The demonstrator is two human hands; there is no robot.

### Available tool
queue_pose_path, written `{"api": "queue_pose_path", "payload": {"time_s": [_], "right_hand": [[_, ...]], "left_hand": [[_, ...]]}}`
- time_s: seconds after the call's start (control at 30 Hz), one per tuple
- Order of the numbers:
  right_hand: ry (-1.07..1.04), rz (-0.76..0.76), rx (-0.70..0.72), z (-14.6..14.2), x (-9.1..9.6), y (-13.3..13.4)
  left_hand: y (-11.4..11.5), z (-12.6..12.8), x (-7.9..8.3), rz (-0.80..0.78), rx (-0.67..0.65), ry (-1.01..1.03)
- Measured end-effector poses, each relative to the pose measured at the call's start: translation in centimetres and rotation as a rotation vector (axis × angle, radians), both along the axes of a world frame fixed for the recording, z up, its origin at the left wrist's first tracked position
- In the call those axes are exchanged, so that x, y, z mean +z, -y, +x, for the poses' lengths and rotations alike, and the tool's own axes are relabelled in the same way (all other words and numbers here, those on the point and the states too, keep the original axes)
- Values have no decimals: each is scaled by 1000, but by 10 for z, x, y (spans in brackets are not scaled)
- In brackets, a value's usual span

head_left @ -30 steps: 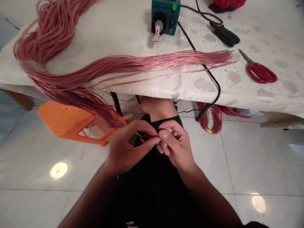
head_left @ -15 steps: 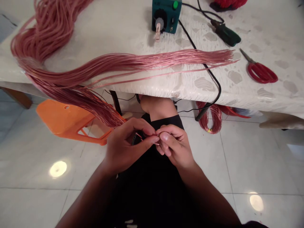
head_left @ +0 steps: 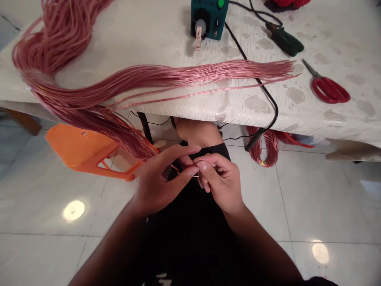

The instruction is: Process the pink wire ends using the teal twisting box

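Observation:
Over my lap, below the table edge, my left hand (head_left: 157, 180) and my right hand (head_left: 222, 180) meet fingertip to fingertip. Between them they pinch a short piece of thin pink wire (head_left: 184, 171), bent into a small loop. The left index finger sticks out straight above it. A small dark object behind the left fingers is mostly hidden. A long bundle of pink wires (head_left: 166, 77) lies across the white table (head_left: 327, 115) and droops off its left side toward my hands.
On the table stand a teal box with a knob (head_left: 208, 18), its black cord (head_left: 262, 89), a green-handled tool (head_left: 285, 39) and red scissors (head_left: 329, 89). An orange plastic stool (head_left: 83, 149) sits left on the tiled floor. A coil of pink wire (head_left: 264, 149) hangs under the table.
My left index finger has lifted and straightened out above the wire. Both hands stay together over my lap, still pinching the small wire piece.

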State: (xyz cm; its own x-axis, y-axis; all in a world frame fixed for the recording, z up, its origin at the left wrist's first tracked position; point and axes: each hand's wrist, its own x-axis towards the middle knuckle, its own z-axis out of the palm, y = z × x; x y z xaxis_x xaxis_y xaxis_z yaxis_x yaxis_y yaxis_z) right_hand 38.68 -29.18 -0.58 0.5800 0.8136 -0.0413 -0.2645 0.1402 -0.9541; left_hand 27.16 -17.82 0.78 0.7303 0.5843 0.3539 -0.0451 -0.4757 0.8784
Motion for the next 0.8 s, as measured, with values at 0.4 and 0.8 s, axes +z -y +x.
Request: {"api": "queue_pose_path", "payload": {"time_s": [0.4,0.8], "right_hand": [[130,-106,8,2,7,5],[252,-111,-17,0,0,4]], "left_hand": [[-5,2,7,188,-63,-40],[-1,4,1,201,17,-2]]}}
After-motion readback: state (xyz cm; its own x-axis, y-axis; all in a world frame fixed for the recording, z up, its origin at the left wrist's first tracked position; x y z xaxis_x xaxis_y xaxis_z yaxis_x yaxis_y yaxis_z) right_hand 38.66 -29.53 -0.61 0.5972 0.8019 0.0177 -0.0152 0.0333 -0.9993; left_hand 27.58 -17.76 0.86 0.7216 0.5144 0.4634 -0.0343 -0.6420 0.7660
